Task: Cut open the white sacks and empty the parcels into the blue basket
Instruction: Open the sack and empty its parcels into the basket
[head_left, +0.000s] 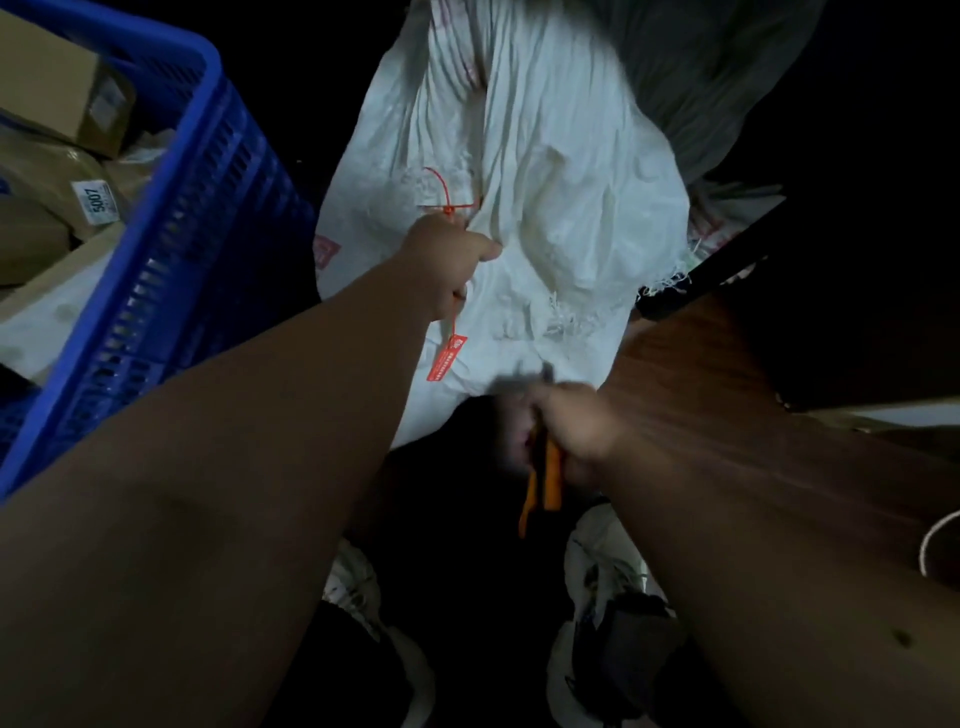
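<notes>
Head view, basket: I see the blue basket (171, 228) at far left, already holding brown parcels (57, 104).
Left hand: my left hand (449, 260) is clenched on the gathered neck of the white sack (545, 197), just below the red seal tie (441, 197); a red tag (447, 358) hangs under the fist.
Sack: it lies in the middle, right of the basket and apart from it, crumpled, with a frayed edge at its lower right.
Right hand: my right hand (566, 431) is wrapped round an orange cutter (545, 473), blurred, close to the sack's near edge. I cannot tell whether the blade touches the cloth.
Handling: I judge the woven cloth soft, slack and a bit slippery, so it will fold away from a blade unless pulled taut. The bunched neck is the firm place to hold. The bulges suggest parcels inside, so probably awkward and heavy to tip.
Cut: I would slice just beside the tie, blade away from my left fingers.
Right edge: a dark brown surface (727, 389), which I cannot identify.
</notes>
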